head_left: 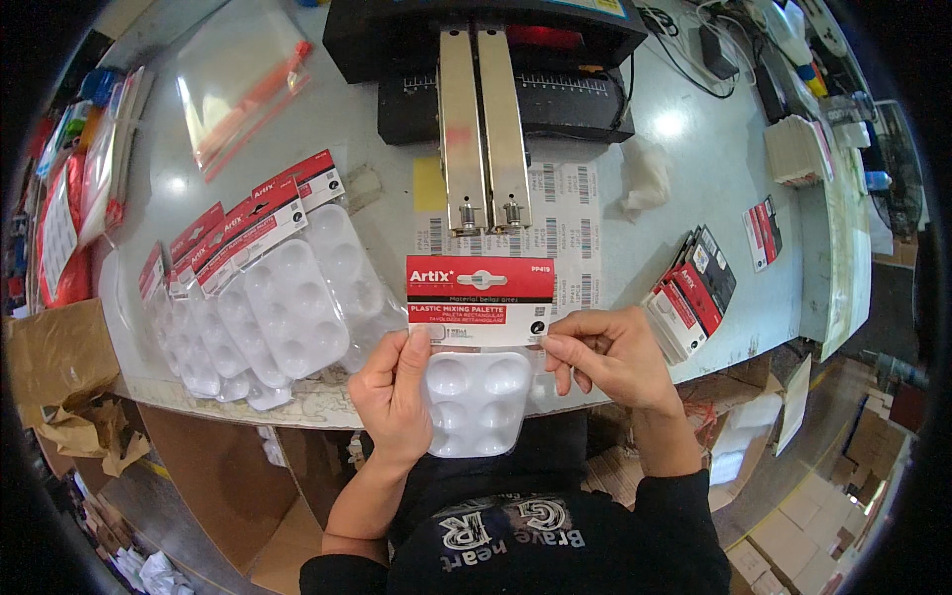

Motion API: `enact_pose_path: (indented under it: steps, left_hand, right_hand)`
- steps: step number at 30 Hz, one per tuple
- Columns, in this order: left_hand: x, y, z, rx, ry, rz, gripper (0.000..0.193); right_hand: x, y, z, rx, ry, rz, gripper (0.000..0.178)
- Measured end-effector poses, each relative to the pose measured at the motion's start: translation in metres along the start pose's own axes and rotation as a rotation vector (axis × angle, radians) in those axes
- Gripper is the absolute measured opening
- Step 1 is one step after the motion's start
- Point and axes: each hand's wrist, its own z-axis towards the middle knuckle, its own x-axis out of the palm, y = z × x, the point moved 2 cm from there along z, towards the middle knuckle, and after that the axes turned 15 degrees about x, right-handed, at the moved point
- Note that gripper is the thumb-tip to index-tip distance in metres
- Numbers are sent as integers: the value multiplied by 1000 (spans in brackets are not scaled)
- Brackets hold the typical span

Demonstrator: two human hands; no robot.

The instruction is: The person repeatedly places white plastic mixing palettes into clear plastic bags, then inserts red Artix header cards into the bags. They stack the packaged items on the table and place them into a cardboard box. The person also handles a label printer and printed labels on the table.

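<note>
Closest in, the person's black T-shirt fills the bottom of the view, pale lettering across the chest, and just beyond it here are the two bare hands at work! The left hand has a firm pinch, thumb laid over the front, on the lower left corner of a red-and-white header card. Across to the right hand: thumb and forefinger close together at the card's lower right corner, the other fingers loosely curled. And there's the white plastic mixing palette, hanging just below the card between the hands, six round wells facing up, its lower end out past the table edge.

Straight ahead, the two metal arms of a black bench machine reach almost to the card's top edge, with barcode label sheets underneath. Over on the left, an overlapping pile of carded palettes, and clear plastic bags behind them! Out right, a fanned stack of header cards, a smaller bunch beyond, and crumpled pale wrapping nearer the machine.
</note>
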Motion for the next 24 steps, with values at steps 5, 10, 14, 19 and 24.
enact_pose_path:
  steps: [5,10,14,19,24]
  left_hand:
    - [-1,-7,2,-19,43,45,22]
    - [13,10,30,31,94,150,26]
    - [15,30,38,19,69,131,29]
    - [10,28,25,38,91,117,29]
    - [14,29,28,-321,52,-128,22]
  right_hand:
    - [6,-3,3,-11,51,98,16]
    - [12,0,32,-33,-29,337,14]
    - [12,-9,52,-74,-31,437,12]
    - [10,-20,47,-104,-69,375,10]
    - [12,-20,43,37,-17,541,12]
